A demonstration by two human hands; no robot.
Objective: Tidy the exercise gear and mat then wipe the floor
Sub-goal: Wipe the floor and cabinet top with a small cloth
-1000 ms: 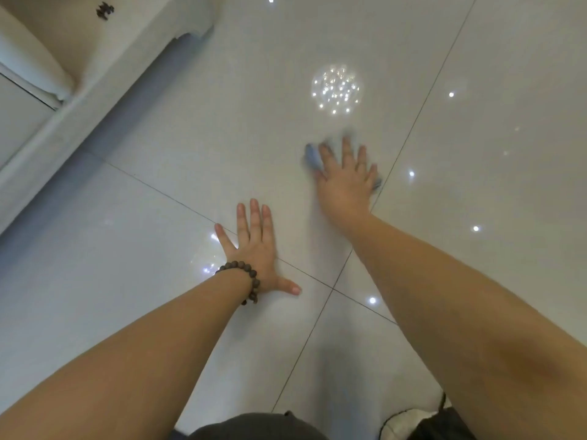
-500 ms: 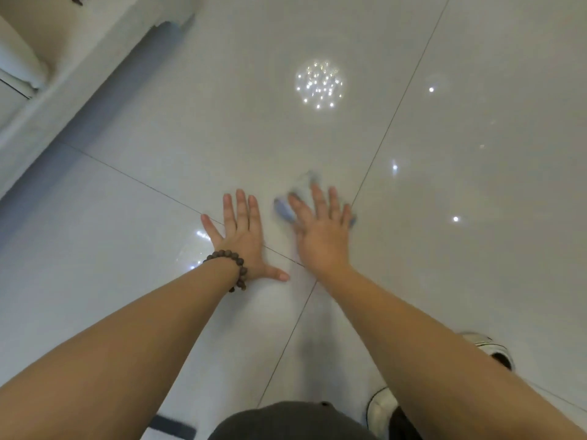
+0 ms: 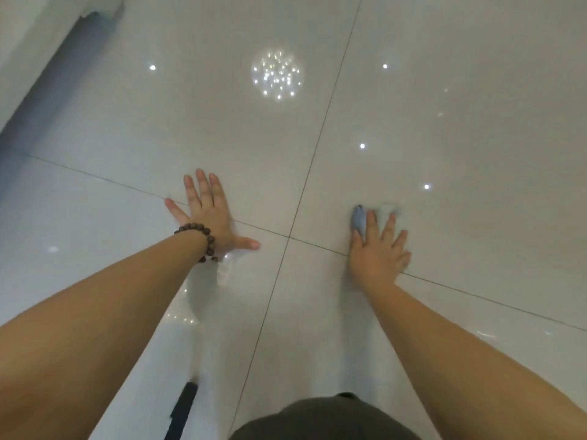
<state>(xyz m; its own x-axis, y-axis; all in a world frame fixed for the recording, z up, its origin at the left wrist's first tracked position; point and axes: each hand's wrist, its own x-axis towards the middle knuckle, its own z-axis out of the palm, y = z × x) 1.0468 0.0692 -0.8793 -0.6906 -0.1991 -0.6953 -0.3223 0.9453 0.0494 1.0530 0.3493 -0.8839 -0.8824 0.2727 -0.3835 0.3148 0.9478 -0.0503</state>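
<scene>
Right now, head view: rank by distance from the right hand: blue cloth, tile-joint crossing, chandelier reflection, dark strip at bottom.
From the right hand:
1. blue cloth, under its fingers, touching.
2. tile-joint crossing, to its left.
3. dark strip and chandelier reflection: both far, too close to call.

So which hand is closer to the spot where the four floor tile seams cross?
Left. The left hand lies flat just left of the seam crossing, thumb pointing at it; the right hand presses the blue-grey cloth farther right.
</scene>
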